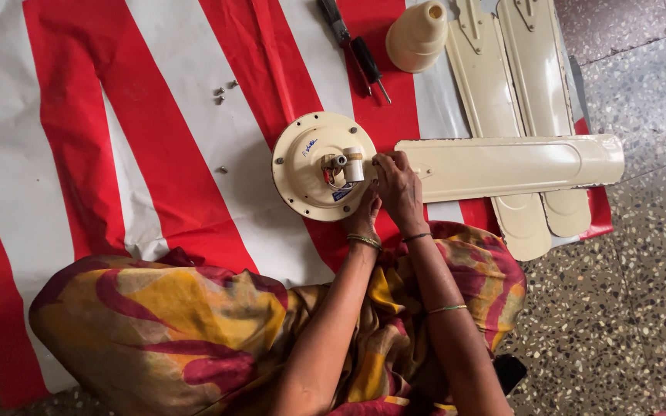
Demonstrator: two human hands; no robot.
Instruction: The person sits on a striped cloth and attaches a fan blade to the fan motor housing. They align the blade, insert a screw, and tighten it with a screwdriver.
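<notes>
Head view: near the middle of the red-and-white striped sheet (156, 131) on the speckled floor (626, 293) lies a round cream fan motor housing (314, 166), glossy painted metal, with a short shaft and wires at its centre. One long, flat cream blade (510, 162) meets its right side; two loose blades (518, 85) lie toward the sheet's far right corner, so at most one blade of three appears joined. The right hand (398, 189) has its fingers pinched together at the blade's root, on what may be a screw, too small to tell. The left hand (364, 214) is tucked against the housing's near rim; its grip is hidden. Small screws (223, 92) lie scattered toward the far left, with a tapered cream cone cover (418, 35) and a dark-handled screwdriver (356, 50) at the far edge.
</notes>
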